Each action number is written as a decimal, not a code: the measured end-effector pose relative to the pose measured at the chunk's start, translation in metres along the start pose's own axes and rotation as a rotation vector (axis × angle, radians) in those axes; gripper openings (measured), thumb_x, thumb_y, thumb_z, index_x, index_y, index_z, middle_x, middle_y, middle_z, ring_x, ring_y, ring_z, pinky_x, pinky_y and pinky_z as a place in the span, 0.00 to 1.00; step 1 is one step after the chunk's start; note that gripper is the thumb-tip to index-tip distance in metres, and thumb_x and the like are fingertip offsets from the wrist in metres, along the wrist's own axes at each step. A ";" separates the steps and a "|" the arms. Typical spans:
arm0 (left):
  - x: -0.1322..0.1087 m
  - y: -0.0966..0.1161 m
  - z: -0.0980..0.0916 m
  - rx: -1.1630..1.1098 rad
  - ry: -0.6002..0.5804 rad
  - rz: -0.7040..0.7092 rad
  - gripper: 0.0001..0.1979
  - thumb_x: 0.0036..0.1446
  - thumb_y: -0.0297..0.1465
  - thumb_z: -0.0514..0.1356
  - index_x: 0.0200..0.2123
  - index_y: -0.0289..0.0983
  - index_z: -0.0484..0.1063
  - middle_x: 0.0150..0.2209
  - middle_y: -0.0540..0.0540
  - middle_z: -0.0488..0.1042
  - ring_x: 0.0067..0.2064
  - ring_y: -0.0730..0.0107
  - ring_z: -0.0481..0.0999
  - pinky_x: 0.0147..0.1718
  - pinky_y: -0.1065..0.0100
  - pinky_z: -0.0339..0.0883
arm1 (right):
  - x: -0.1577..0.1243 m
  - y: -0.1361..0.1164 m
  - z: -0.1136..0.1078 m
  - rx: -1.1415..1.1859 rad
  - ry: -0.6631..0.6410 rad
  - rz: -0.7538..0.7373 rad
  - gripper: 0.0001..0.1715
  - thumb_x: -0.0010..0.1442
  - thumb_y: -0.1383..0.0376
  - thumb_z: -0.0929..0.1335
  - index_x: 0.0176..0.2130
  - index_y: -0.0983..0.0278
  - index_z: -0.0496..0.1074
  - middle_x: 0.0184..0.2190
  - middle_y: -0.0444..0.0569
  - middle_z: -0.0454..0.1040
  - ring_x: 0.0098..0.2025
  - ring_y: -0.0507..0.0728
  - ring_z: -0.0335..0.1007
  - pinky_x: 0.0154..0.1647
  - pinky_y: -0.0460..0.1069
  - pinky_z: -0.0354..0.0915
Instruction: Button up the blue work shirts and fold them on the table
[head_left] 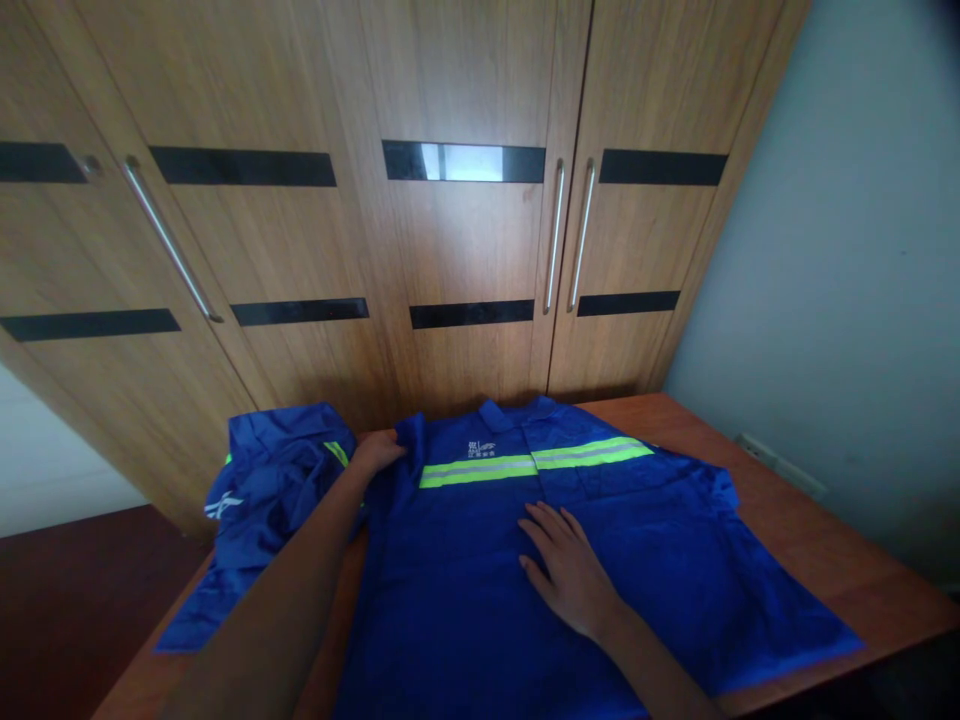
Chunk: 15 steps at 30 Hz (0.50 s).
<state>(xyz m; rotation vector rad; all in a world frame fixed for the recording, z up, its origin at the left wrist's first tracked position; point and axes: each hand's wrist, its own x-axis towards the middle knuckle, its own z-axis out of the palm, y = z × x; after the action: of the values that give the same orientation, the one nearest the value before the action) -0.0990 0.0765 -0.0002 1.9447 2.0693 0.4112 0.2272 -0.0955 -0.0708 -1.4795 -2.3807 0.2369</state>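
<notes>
A blue work jacket (465,580) with a yellow-green reflective stripe across the chest lies spread on the table, its collar toward the cabinet. White lettering and a logo mark the chest above the stripe. At the jacket's left shoulder, my left hand (377,453) is closed on the sleeve cloth; its fingertips are partly hidden. My right hand (566,570) rests flat on the jacket front below the stripe, fingers apart, holding nothing. Left of my left forearm lies a crumpled blue garment (274,490) with similar stripe pieces and a white mark, partly covered by the forearm.
The reddish-brown wooden table (787,520) stands against a tall wooden cabinet (465,240) with black strips and metal handles. A pale wall (840,250) rises on the right, with a socket strip (780,465) beside the table edge. Dark red floor (90,590) shows at left.
</notes>
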 end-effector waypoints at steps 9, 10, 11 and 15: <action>-0.005 0.004 -0.027 0.074 0.130 -0.028 0.22 0.48 0.33 0.64 0.48 0.34 0.71 0.46 0.40 0.77 0.49 0.54 0.75 0.44 0.66 0.66 | -0.001 0.003 0.002 0.018 0.012 0.000 0.27 0.64 0.58 0.59 0.60 0.59 0.62 0.64 0.51 0.59 0.66 0.61 0.49 0.66 0.61 0.44; -0.010 0.006 -0.033 0.086 0.154 -0.010 0.24 0.49 0.33 0.63 0.50 0.35 0.69 0.48 0.40 0.76 0.51 0.53 0.73 0.47 0.65 0.65 | -0.001 0.003 0.001 0.018 0.014 -0.001 0.27 0.64 0.58 0.59 0.60 0.59 0.63 0.63 0.51 0.59 0.66 0.61 0.49 0.66 0.61 0.44; -0.015 0.007 -0.039 0.096 0.174 0.010 0.25 0.49 0.33 0.63 0.53 0.37 0.68 0.49 0.41 0.75 0.52 0.53 0.72 0.48 0.64 0.64 | -0.001 0.002 0.001 0.018 0.014 -0.003 0.27 0.64 0.58 0.59 0.60 0.59 0.62 0.63 0.52 0.59 0.66 0.61 0.50 0.66 0.61 0.44; -0.038 0.010 -0.051 0.099 0.248 0.071 0.30 0.52 0.37 0.61 0.57 0.37 0.62 0.50 0.40 0.73 0.52 0.53 0.72 0.51 0.61 0.63 | -0.001 0.002 0.000 0.025 0.013 -0.007 0.27 0.65 0.57 0.59 0.60 0.59 0.62 0.63 0.52 0.60 0.66 0.61 0.50 0.66 0.62 0.44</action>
<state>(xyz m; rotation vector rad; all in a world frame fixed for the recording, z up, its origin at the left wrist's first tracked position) -0.1069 0.0377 0.0507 2.1239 2.2126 0.6027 0.2289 -0.0957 -0.0714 -1.4572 -2.3637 0.2536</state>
